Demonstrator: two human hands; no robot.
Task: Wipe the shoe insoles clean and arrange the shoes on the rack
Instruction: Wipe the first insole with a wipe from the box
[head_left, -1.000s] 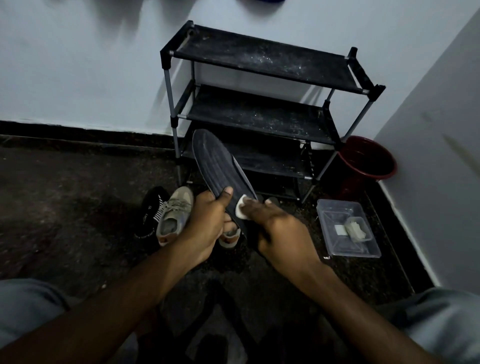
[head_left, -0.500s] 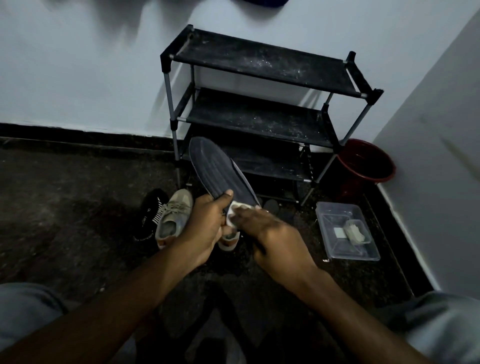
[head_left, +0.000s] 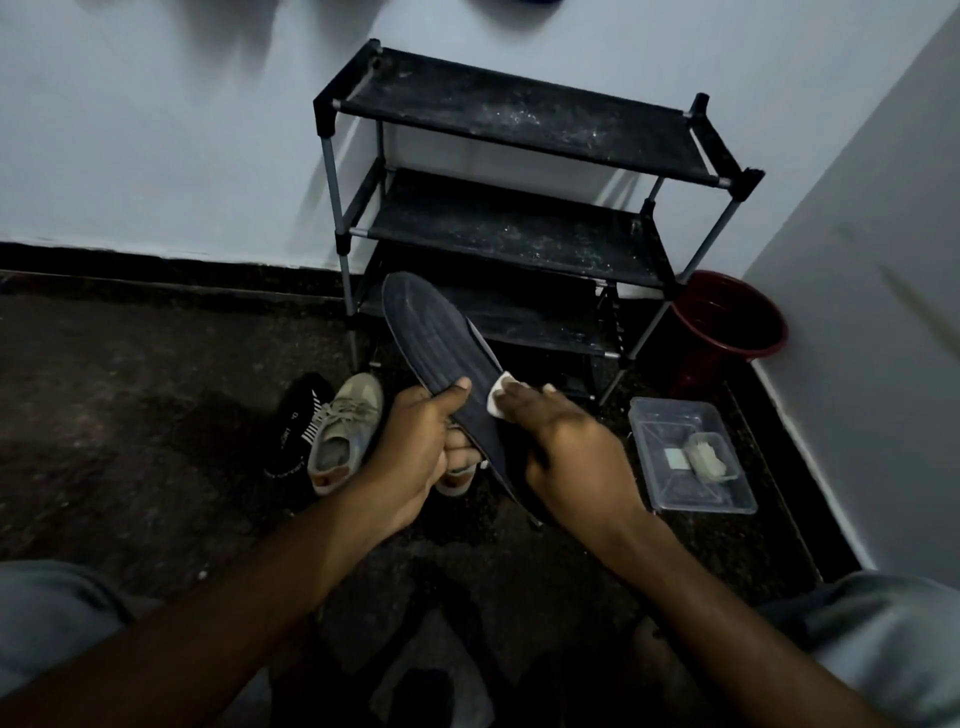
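My left hand (head_left: 415, 447) grips a dark ribbed insole (head_left: 436, 338) near its heel, thumb on top, the toe end pointing up toward the rack. My right hand (head_left: 566, 452) presses a small white wipe (head_left: 497, 399) against the insole's right side, fingers closed over it. A beige sneaker (head_left: 345, 431) stands on the floor left of my left hand, with a black shoe (head_left: 293, 431) beside it. A second beige shoe (head_left: 457, 480) shows partly under my left hand. The black three-shelf rack (head_left: 519, 119) stands against the wall with bare, dusty shelves.
A clear plastic tray (head_left: 691, 483) holding small pale items sits on the floor at right. A dark red bucket (head_left: 727, 317) stands in the corner beside the rack. The right wall runs close alongside. My knees frame the bottom of the view.
My right hand slid the white wipe back and forth across the insole, now resting at its right edge. The insole has shifted slightly in my left hand's grip.
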